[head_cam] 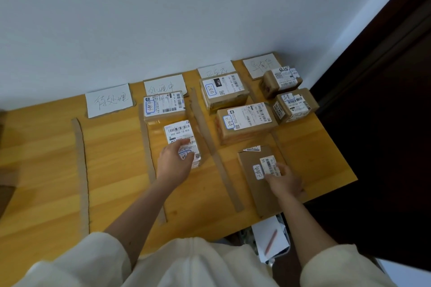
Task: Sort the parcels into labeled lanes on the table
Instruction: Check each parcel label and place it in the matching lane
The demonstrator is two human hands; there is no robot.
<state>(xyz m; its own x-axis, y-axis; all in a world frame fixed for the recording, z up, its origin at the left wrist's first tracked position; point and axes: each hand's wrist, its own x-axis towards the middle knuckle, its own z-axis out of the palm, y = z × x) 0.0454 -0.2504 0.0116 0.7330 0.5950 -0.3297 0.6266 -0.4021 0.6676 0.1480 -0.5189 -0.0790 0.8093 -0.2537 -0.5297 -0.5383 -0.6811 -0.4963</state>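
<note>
The wooden table (pixel 112 170) is split into four lanes by cardboard strips (pixel 81 170), each lane headed by a handwritten card at its 12 o'clock end. The leftmost lane, under the first card (pixel 108 100), holds no parcel at all. The second lane has a brown box (pixel 164 106) at its far end and, toward 6 o'clock from it, a white-labelled parcel (pixel 180 141) on which the left hand (pixel 175 161) lies, fingers loosely curled over its near end, more resting or pushing than lifting. The third lane carries two boxes (pixel 224 91) toward 12 o'clock, and nearer the table's edge a flat brown parcel (pixel 256 182) under the right hand (pixel 285 182), whose fingers are spread flat on its top face; whether any wrap round its edge I cannot tell. The fourth lane, at about 2 o'clock, has two small boxes (pixel 281 81) set one behind the other. Judging by this, the sorting looks nearly finished: seven parcels already sit inside lanes, and no loose pile shows on the table. What seems left is squaring up the two parcels in hand. The small handwritten stickers are too blurred to check against the lane cards. Below the table's near edge lie white papers with a pen (pixel 270 241).
</note>
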